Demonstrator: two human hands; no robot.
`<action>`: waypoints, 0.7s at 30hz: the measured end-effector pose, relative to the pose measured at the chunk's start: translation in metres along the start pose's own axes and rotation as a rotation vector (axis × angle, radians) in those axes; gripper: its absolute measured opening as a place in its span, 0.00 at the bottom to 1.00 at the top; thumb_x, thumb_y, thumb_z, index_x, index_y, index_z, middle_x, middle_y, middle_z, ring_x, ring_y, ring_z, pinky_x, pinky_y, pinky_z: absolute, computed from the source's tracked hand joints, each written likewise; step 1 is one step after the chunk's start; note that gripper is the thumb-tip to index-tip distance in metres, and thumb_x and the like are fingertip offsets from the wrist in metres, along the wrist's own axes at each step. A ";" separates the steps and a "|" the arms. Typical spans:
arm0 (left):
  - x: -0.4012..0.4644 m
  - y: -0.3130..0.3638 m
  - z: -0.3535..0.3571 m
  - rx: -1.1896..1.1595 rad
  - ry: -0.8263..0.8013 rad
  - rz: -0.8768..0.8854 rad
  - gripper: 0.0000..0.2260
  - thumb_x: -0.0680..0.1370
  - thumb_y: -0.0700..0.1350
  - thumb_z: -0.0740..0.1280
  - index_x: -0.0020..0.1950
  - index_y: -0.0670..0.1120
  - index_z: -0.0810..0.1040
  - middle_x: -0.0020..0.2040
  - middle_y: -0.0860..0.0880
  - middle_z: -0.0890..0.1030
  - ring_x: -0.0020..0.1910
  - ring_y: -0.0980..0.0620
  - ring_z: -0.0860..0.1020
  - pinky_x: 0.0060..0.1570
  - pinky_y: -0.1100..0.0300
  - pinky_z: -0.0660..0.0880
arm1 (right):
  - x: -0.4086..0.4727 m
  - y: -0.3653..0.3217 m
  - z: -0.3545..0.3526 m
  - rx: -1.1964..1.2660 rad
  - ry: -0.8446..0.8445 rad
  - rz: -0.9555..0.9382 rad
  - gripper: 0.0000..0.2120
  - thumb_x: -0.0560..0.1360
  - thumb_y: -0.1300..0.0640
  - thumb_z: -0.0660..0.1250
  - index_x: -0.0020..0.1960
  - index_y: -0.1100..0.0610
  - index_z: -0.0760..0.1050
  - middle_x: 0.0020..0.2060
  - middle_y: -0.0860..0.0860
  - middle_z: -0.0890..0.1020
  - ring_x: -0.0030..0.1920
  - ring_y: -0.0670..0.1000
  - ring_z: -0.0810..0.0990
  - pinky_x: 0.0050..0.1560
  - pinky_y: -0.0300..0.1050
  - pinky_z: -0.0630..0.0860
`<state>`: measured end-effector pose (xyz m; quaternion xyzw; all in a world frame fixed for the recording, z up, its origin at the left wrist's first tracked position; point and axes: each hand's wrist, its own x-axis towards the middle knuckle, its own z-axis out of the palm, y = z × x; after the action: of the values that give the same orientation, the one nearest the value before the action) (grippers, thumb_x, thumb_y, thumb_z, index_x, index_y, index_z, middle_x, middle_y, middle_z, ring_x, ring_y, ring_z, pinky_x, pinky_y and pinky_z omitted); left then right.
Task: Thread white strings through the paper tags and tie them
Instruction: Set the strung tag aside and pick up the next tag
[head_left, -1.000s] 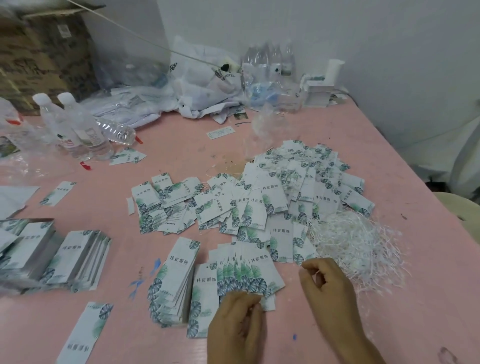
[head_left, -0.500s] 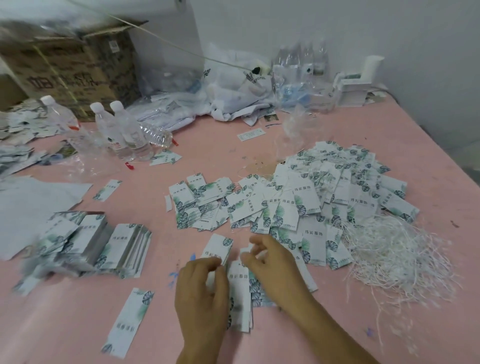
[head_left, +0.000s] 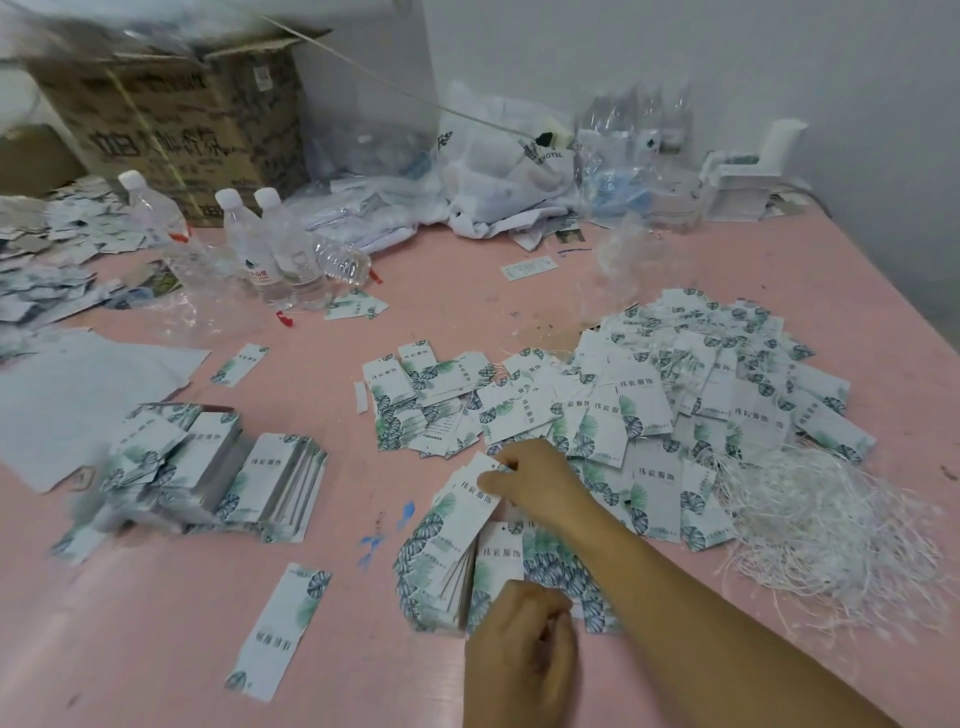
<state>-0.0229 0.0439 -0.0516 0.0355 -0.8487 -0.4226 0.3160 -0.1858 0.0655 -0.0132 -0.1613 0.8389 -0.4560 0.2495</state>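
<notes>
Right hand (head_left: 535, 480): reached across the near stack of paper tags (head_left: 457, 561) and pinched the far end of the top tag (head_left: 475, 493), likely to peel one off for threading. That tag's long axis ran near-left to far-right, its leaf-printed end nearest.

Left hand (head_left: 524, 649): fingers curled at the stack's near edge, apparently steadying it; whether it held anything could not be told.

White strings (head_left: 810, 519): loose heap on the pink worktop (head_left: 156, 649), right of the stack, within reach.

Strung tags (head_left: 701, 374): piled beyond, presumably finished.
</notes>
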 end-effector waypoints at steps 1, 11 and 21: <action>0.000 0.000 0.000 0.000 -0.004 -0.004 0.05 0.72 0.42 0.67 0.42 0.51 0.80 0.42 0.58 0.79 0.35 0.61 0.76 0.30 0.65 0.73 | -0.002 0.001 -0.001 -0.021 0.016 -0.016 0.15 0.73 0.54 0.71 0.32 0.54 0.69 0.28 0.51 0.69 0.24 0.47 0.70 0.33 0.43 0.67; 0.014 0.020 -0.004 -0.911 -0.100 -0.977 0.07 0.71 0.44 0.72 0.41 0.40 0.83 0.38 0.38 0.84 0.32 0.46 0.83 0.30 0.59 0.79 | -0.067 0.023 -0.072 0.378 0.080 -0.019 0.10 0.80 0.59 0.63 0.47 0.51 0.83 0.34 0.53 0.83 0.34 0.50 0.77 0.31 0.38 0.72; 0.019 0.020 0.007 -1.308 -0.140 -1.206 0.15 0.63 0.28 0.67 0.49 0.27 0.80 0.43 0.24 0.80 0.32 0.35 0.82 0.31 0.47 0.82 | -0.106 0.064 -0.067 -0.062 0.451 0.100 0.03 0.77 0.51 0.65 0.48 0.45 0.77 0.40 0.42 0.82 0.40 0.44 0.81 0.40 0.41 0.78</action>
<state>-0.0380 0.0555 -0.0301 0.2628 -0.2920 -0.9179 -0.0555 -0.1391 0.1989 -0.0078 -0.0212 0.8940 -0.4416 0.0732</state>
